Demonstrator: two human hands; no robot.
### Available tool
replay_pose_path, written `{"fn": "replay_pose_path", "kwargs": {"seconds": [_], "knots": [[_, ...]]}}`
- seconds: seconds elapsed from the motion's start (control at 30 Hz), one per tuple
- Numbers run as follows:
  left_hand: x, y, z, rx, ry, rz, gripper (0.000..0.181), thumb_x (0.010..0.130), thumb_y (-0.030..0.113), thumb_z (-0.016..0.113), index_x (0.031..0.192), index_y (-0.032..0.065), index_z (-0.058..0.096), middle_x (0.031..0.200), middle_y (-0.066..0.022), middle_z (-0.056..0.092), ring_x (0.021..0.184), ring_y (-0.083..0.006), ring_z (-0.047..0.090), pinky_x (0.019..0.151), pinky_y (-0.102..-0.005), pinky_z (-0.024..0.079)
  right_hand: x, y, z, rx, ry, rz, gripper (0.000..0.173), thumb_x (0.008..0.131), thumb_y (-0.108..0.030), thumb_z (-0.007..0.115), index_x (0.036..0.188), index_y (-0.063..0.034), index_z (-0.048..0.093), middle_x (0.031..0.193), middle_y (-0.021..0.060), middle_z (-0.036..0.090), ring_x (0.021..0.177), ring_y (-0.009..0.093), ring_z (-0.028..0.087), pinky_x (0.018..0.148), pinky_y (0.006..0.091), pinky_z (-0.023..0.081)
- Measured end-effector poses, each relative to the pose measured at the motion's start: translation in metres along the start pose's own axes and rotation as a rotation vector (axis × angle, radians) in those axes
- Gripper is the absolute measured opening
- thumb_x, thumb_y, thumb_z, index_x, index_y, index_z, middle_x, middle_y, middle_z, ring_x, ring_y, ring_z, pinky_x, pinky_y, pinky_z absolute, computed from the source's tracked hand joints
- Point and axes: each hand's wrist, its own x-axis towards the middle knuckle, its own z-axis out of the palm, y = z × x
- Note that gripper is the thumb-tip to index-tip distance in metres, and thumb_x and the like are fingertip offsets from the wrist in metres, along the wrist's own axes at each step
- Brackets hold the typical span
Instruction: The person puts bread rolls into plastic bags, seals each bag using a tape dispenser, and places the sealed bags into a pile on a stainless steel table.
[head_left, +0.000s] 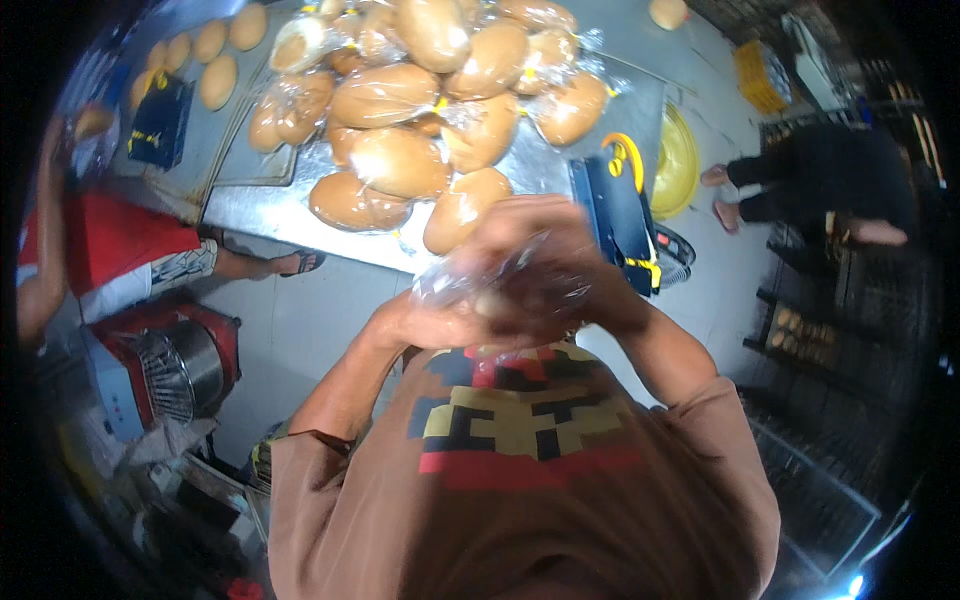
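Close in front of my chest, both hands are on a clear plastic bag (450, 289), blurred by motion. My left hand (442, 319) is low at its left side, fingers bent under the film. My right hand (536, 225) arches over the top of it. What the bag contains is hidden by fingers and glare. Beyond lies a heap of bagged bread loaves (401, 161), closed with yellow tape, on a metal table (262, 217). A dark blue bag-sealing tape dispenser (615, 217) with a yellow tape roll stands just right of the heap.
At left, a co-worker in a red apron (120, 240) stands near another tape dispenser (161, 120) and unbagged loaves (217, 82). A mixer with a steel bowl (184, 367) is on the floor below. At right are a yellow round lid or basin (675, 161), a fan (673, 255) and another person (817, 180).
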Motion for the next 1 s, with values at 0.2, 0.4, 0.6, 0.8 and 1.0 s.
{"fn": "replay_pose_path", "kwargs": {"seconds": [0.2, 0.4, 0.6, 0.8, 1.0], "knots": [[0.005, -0.038, 0.001, -0.452, 0.116, 0.120, 0.036, 0.098, 0.024, 0.055, 0.129, 0.0049, 0.057, 0.123, -0.0136, 0.063, 0.117, -0.0226, 0.059, 0.100, -0.0389, 0.049, 0.008, -0.006, -0.010, -0.207, 0.037, -0.178, 0.054, 0.070, -0.034, 0.081, 0.111, -0.0038, 0.062, 0.105, 0.0146, 0.065, 0.097, 0.035, 0.062, 0.084, 0.0424, 0.051], [0.067, 0.000, 0.027, -1.416, 0.442, -0.053, 0.056, 0.107, 0.044, 0.030, 0.132, -0.0018, 0.051, 0.132, -0.0172, 0.058, 0.125, -0.0298, 0.054, 0.105, -0.0449, 0.046, -0.075, 0.015, -0.028, -0.486, 0.171, 0.056, 0.088, 0.075, -0.039, 0.080, 0.144, -0.0036, 0.038, 0.132, 0.0188, 0.054, 0.119, 0.036, 0.055, 0.103, 0.0437, 0.044], [0.113, -0.047, 0.009, -1.376, 0.436, 0.328, 0.062, 0.106, 0.049, 0.030, 0.120, -0.0040, 0.059, 0.125, -0.0174, 0.062, 0.119, -0.0273, 0.057, 0.105, -0.0415, 0.045, -0.103, 0.029, -0.026, 0.144, 0.372, 0.431, 0.092, 0.068, -0.018, 0.085, 0.144, 0.0002, 0.036, 0.140, 0.0190, 0.049, 0.125, 0.033, 0.053, 0.104, 0.0424, 0.045], [0.116, -0.031, 0.043, -0.982, 0.429, 0.183, 0.060, 0.105, 0.049, 0.031, 0.119, -0.0019, 0.060, 0.123, -0.0195, 0.062, 0.123, -0.0306, 0.054, 0.108, -0.0443, 0.043, -0.110, 0.040, -0.036, -0.339, 0.458, 0.038, 0.067, 0.076, -0.024, 0.080, 0.131, 0.0013, 0.052, 0.133, 0.0177, 0.053, 0.122, 0.032, 0.053, 0.105, 0.0382, 0.040], [0.105, -0.012, 0.044, -1.753, 0.349, -0.061, 0.057, 0.107, 0.043, 0.031, 0.118, -0.0028, 0.062, 0.129, -0.0160, 0.061, 0.122, -0.0288, 0.056, 0.108, -0.0449, 0.043, -0.109, 0.014, -0.079, -0.489, 0.195, 0.353, 0.071, 0.086, -0.022, 0.072, 0.144, -0.0008, 0.036, 0.140, 0.0219, 0.048, 0.130, 0.033, 0.048, 0.108, 0.0398, 0.040]]}}
